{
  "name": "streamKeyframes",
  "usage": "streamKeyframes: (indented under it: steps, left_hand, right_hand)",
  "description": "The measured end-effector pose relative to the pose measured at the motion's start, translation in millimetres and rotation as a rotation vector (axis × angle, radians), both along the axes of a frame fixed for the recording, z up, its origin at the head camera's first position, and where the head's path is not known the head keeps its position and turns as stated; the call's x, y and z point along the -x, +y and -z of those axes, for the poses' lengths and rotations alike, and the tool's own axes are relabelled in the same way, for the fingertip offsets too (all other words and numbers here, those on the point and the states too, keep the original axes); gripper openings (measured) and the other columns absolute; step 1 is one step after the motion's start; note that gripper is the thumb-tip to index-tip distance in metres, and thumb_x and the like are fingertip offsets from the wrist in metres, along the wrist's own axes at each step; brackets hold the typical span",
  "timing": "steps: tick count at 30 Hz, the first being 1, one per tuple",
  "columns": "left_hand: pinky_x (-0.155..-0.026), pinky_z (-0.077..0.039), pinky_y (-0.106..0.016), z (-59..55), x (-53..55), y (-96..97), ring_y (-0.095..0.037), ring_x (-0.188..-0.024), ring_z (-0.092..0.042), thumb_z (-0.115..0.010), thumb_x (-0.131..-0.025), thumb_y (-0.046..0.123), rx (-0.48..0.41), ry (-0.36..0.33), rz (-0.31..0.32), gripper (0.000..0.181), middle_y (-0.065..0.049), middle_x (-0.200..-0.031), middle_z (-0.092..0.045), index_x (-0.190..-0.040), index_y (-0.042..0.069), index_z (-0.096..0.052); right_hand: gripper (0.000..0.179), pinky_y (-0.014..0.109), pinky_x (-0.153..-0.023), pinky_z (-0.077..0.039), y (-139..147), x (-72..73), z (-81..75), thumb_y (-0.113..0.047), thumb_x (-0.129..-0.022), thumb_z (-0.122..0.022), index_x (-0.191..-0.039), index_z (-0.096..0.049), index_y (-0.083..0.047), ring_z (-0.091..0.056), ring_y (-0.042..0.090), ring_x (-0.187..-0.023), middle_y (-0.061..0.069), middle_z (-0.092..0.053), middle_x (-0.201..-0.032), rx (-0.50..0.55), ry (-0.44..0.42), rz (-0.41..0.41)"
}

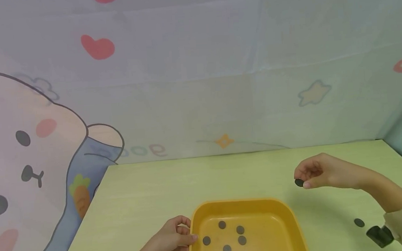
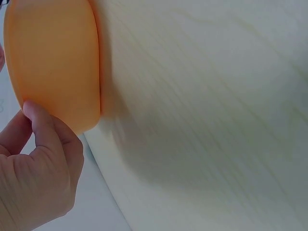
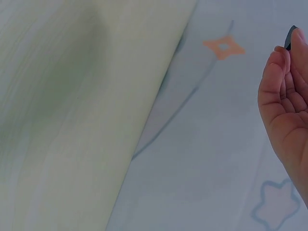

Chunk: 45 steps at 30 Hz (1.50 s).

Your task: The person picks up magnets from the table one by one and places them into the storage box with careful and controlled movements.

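A yellow tray point(image 1: 245, 204) stands at the table's near side, with several small grey discs point(image 1: 227, 249) lying apart on its floor. My left hand point(image 1: 174, 236) grips the tray's left rim, the thumb over the edge and the fingers along the outer wall. In the left wrist view the tray point(image 2: 55, 57) shows its smooth outside, with my left hand point(image 2: 43, 168) at its lower corner. Raised over the table right of the tray, my right hand point(image 1: 323, 171) pinches a small black disc point(image 1: 299, 183) between thumb and fingertips; the right wrist view shows this disc point(image 3: 289, 37) nearly edge-on.
Another dark disc point(image 1: 359, 222) lies on the pale green table point(image 1: 149, 190) to the right, near the black device point(image 1: 379, 236) at the right wrist. A printed cloth point(image 1: 198, 83) hangs behind the table's far edge, and another part closes the right side.
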<state>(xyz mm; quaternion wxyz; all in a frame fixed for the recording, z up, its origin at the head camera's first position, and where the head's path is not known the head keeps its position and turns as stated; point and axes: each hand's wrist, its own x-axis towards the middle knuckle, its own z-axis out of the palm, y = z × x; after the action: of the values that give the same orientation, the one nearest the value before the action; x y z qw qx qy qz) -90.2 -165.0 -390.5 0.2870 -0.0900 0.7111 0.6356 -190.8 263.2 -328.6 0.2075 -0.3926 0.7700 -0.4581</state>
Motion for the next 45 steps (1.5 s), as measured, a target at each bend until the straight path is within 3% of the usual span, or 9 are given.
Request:
streamKeyframes:
  steps: [17,32,39,45]
  left_hand:
    - [-0.053,-0.047,-0.018,0.2,1.2,-1.8,-0.011,-0.061,-0.052,-0.068,-0.082,0.000,0.004,0.014,0.010,0.027,-0.002,-0.075,-0.051,-0.099,0.004,-0.046]
    - [-0.051,-0.046,-0.016,0.2,0.7,-1.1,-0.009,-0.059,-0.052,-0.067,-0.083,0.000,-0.001,0.003,0.007,0.027,-0.001,-0.074,-0.051,-0.098,0.005,-0.046]
    - [-0.052,-0.046,-0.017,0.7,-0.1,-1.2,-0.009,-0.059,-0.052,-0.067,-0.083,-0.001,-0.009,-0.001,0.005,0.027,0.000,-0.073,-0.050,-0.097,0.006,-0.046]
    - [-0.052,-0.046,-0.017,-1.3,0.0,-0.9,-0.010,-0.060,-0.053,-0.068,-0.082,-0.001,0.002,0.003,0.002,0.028,-0.002,-0.075,-0.051,-0.098,0.005,-0.046]
  right_hand:
    - [0.013,0.027,-0.063,-0.050,-22,3.6,-6.2,-0.004,-0.087,-0.063,-0.100,-0.060,-0.004,-0.054,0.013,-0.070,0.005,-0.060,-0.080,-0.002,-0.015,-0.025]
    - [0.015,0.028,-0.068,-0.051,-40,5.5,-14.2,-0.002,-0.087,-0.063,-0.102,-0.060,0.000,-0.057,0.015,-0.074,0.005,-0.061,-0.084,0.011,-0.075,-0.066]
    - [0.014,0.027,-0.067,-0.051,-46,5.5,-15.9,-0.006,-0.087,-0.065,-0.099,-0.061,-0.002,-0.056,0.013,-0.071,0.005,-0.061,-0.082,-0.023,-0.080,-0.053]
    - [0.013,0.027,-0.066,-0.051,-52,8.5,-17.3,-0.005,-0.087,-0.065,-0.099,-0.062,-0.003,-0.055,0.012,-0.070,0.007,-0.061,-0.081,-0.007,-0.058,-0.094]
